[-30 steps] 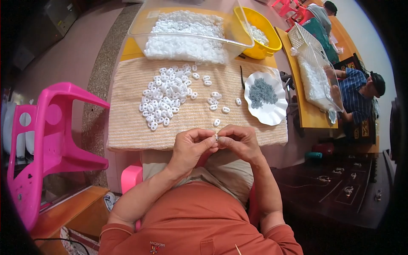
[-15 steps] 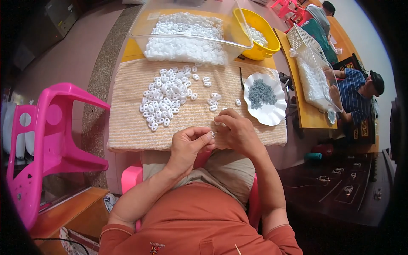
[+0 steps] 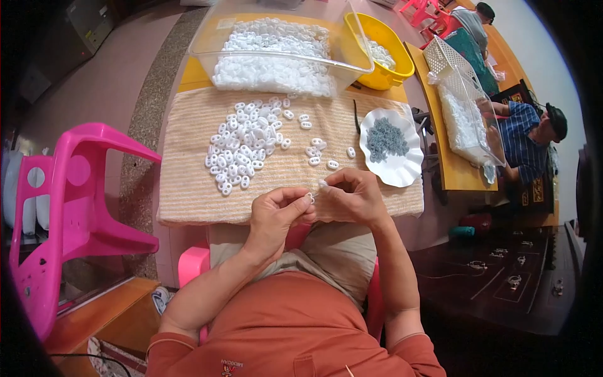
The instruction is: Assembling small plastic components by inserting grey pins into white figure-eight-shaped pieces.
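Low over the front of the cloth, my left hand (image 3: pixel 275 217) pinches a small white looped piece (image 3: pixel 310 197) between thumb and fingertips. Close beside it on the right, the thumb and fingers of my right hand (image 3: pixel 357 196) are closed on a small white piece (image 3: pixel 323 184), its shape mostly covered. The two pieces are close together; whether they touch I cannot tell. Just beyond my right fingertips lies a white two-hole oval piece (image 3: pixel 332 164), and another oval (image 3: pixel 351 152) sits farther right. A small cluster of the same ovals (image 3: pixel 316 147) lies beyond.
A large pile of white ovals (image 3: pixel 242 147) spreads over the striped cloth (image 3: pixel 188 182). To the right, a scalloped white plate (image 3: pixel 405 169) holds grey bits. Behind stand a clear bin (image 3: pixel 282 55) of white pieces and a yellow basin (image 3: pixel 402 72). A person (image 3: pixel 531 135) sits at another table.
My right hand has drawn back toward me with a small white piece in its fingertips, uncovering an oval on the cloth. My left hand stays nearly in place.
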The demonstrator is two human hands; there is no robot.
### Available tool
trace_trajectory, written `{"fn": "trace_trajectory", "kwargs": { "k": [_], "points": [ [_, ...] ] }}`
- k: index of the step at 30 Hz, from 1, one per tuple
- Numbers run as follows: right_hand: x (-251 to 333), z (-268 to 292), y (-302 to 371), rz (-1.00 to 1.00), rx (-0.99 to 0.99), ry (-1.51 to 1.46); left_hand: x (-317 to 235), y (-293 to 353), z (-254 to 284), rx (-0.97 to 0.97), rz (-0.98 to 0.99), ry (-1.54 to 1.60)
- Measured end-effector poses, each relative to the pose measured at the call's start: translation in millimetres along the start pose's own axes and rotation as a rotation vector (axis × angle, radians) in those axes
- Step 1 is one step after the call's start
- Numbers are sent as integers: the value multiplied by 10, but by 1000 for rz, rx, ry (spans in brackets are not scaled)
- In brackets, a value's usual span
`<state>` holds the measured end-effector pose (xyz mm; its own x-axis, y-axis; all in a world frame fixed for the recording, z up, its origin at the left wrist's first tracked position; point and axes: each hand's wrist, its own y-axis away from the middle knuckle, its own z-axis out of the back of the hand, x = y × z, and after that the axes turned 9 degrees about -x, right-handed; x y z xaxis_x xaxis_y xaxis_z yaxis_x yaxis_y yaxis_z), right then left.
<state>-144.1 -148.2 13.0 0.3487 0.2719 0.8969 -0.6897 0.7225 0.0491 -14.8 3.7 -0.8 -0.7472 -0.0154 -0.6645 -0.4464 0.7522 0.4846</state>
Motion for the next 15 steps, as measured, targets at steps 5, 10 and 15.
{"fn": "trace_trajectory", "kwargs": {
  "k": [5,10,15],
  "points": [
    [-30,-33,-5,-222,64,-379,-26,15,-11,-1,10,25],
    [-17,-60,-4,-209,29,-528,-20,6,-12,-3,11,41],
    [-25,-50,9,-232,26,-440,-28,7,-18,0,5,70]
  ]
}}
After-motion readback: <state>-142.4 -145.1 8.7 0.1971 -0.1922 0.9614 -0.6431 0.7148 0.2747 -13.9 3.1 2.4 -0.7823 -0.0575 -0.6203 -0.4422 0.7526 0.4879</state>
